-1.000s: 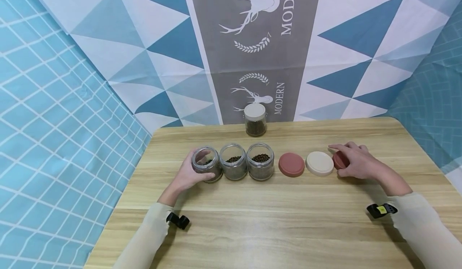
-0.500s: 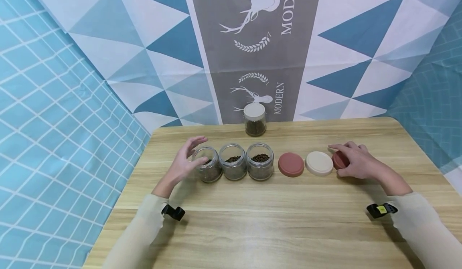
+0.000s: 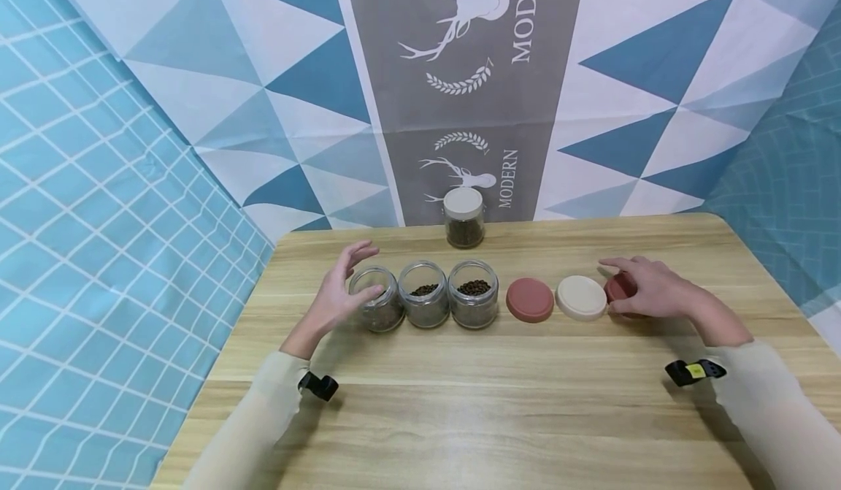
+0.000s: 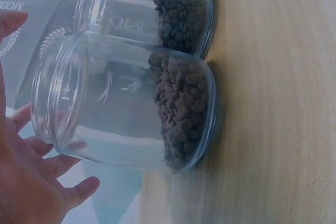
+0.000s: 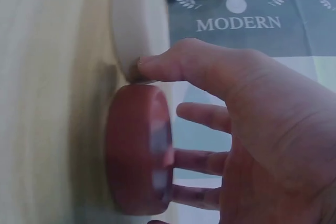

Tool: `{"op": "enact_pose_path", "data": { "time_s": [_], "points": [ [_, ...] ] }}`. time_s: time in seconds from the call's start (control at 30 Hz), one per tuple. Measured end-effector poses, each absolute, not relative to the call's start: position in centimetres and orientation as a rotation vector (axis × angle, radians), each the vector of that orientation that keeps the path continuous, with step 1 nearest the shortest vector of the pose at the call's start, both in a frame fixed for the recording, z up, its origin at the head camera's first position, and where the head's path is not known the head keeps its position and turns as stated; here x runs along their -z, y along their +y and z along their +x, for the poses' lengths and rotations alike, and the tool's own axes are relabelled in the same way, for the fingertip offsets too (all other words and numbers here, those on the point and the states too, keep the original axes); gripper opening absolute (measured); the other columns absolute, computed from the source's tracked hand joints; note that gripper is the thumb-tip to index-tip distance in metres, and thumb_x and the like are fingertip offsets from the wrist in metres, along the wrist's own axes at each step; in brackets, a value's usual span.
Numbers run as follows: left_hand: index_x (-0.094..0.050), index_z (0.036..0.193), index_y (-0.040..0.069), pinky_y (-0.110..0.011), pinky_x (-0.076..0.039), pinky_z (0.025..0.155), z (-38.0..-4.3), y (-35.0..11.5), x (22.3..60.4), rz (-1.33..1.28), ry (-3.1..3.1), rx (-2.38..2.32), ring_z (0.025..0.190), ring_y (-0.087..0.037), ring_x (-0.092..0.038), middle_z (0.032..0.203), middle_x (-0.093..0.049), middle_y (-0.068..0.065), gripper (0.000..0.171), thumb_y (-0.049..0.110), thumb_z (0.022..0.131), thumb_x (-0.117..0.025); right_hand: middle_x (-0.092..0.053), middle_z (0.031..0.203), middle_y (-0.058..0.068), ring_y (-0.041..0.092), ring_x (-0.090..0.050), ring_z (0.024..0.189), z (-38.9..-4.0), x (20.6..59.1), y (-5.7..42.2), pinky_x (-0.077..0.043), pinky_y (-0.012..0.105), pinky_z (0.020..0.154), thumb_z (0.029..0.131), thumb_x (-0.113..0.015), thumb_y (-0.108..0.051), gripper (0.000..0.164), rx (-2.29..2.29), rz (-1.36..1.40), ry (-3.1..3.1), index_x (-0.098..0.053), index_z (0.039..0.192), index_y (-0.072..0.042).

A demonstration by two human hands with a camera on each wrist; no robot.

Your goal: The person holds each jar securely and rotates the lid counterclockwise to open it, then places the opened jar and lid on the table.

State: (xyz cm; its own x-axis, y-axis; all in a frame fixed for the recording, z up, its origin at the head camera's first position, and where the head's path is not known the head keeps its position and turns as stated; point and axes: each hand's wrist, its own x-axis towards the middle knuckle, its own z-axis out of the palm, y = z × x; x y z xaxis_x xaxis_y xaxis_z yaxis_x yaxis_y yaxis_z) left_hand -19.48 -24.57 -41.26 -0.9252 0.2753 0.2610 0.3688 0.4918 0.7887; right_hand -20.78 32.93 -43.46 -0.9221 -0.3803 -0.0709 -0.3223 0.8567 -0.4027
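Note:
Three lidless glass jars stand in a row: the left jar [image 3: 382,318], the middle jar [image 3: 427,313] and the right jar [image 3: 474,312]. Small dark brown pieces [image 4: 181,111] fill the lower part of the left jar. My left hand [image 3: 333,301] is spread around the left side of that jar's mouth, thumb apart from the fingers. At the right, my right hand [image 3: 660,291] hovers over a red lid [image 5: 134,156], its fingers extended over the lid's top. Its thumb touches or nearly touches the edge of the cream lid [image 3: 581,299].
A second red lid [image 3: 529,300] lies left of the cream one. Behind the row, a jar with a white lid [image 3: 463,220] stands near the table's back edge, against a patterned cloth [image 3: 453,110]. Bare wooden tabletop [image 3: 486,402] extends in front.
My left hand has let go of the left jar and drawn back slightly to the left. The right thumb has moved from the red lid's near side toward the cream lid.

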Motion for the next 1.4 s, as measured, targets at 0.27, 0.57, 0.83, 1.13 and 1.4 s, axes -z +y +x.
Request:
{"op": "enact_pose_path", "data": {
  "time_s": [0.27, 0.57, 0.83, 1.13, 1.4],
  "points": [
    [-0.038, 0.172, 0.011, -0.079, -0.025, 0.136, -19.7, -24.3, 41.3, -0.572, -2.643, 1.405, 0.166, -0.047, -0.043, 0.173, -0.053, -0.021, 0.084, 0.016, 0.097, -0.077, -0.059, 0.150, 0.045, 0.064, -0.063, 0.131, -22.0, 41.1, 32.8, -0.061, 0.074, 0.097, 0.094, -0.087, -0.029, 0.083, 0.608, -0.579, 2.878, -0.053, 0.159, 0.010],
    [-0.038, 0.173, 0.011, -0.076, -0.024, 0.138, -19.7, -24.0, 41.6, -0.567, -2.657, 1.432, 0.167, -0.046, -0.041, 0.175, -0.050, -0.021, 0.083, 0.020, 0.100, -0.077, -0.051, 0.158, 0.043, 0.062, -0.053, 0.142, -23.1, 37.7, 32.8, -0.055, 0.078, 0.103, 0.100, -0.081, -0.032, 0.079, 0.652, -0.551, 2.874, -0.051, 0.162, 0.007],
    [-0.038, 0.172, 0.008, -0.072, -0.024, 0.140, -19.9, -24.0, 41.8, -0.580, -2.639, 1.449, 0.168, -0.046, -0.039, 0.177, -0.047, -0.022, 0.080, 0.017, 0.102, -0.075, -0.055, 0.157, 0.039, 0.057, -0.057, 0.142, -23.5, 37.0, 30.7, -0.055, 0.078, 0.106, 0.099, -0.082, -0.040, 0.080, 0.672, -0.553, 2.919, -0.053, 0.163, 0.000],
    [-0.041, 0.171, 0.006, -0.073, -0.026, 0.138, -19.8, -23.9, 42.0, -0.566, -2.645, 1.412, 0.167, -0.048, -0.040, 0.176, -0.047, -0.024, 0.078, 0.018, 0.101, -0.075, -0.046, 0.166, 0.034, 0.057, -0.050, 0.150, -23.9, 37.3, 27.6, -0.049, 0.084, 0.111, 0.099, -0.084, -0.042, 0.081, 0.709, -0.551, 3.031, -0.052, 0.166, -0.010],
    [-0.040, 0.170, 0.004, -0.076, -0.026, 0.137, -19.8, -24.0, 42.0, -0.544, -2.649, 1.407, 0.168, -0.048, -0.039, 0.176, -0.047, -0.024, 0.078, 0.017, 0.101, -0.075, -0.048, 0.169, 0.030, 0.056, -0.047, 0.154, -24.7, 37.0, 25.4, -0.049, 0.085, 0.110, 0.095, -0.087, -0.044, 0.084, 0.705, -0.688, 3.077, -0.054, 0.167, -0.017]
  ]
}}
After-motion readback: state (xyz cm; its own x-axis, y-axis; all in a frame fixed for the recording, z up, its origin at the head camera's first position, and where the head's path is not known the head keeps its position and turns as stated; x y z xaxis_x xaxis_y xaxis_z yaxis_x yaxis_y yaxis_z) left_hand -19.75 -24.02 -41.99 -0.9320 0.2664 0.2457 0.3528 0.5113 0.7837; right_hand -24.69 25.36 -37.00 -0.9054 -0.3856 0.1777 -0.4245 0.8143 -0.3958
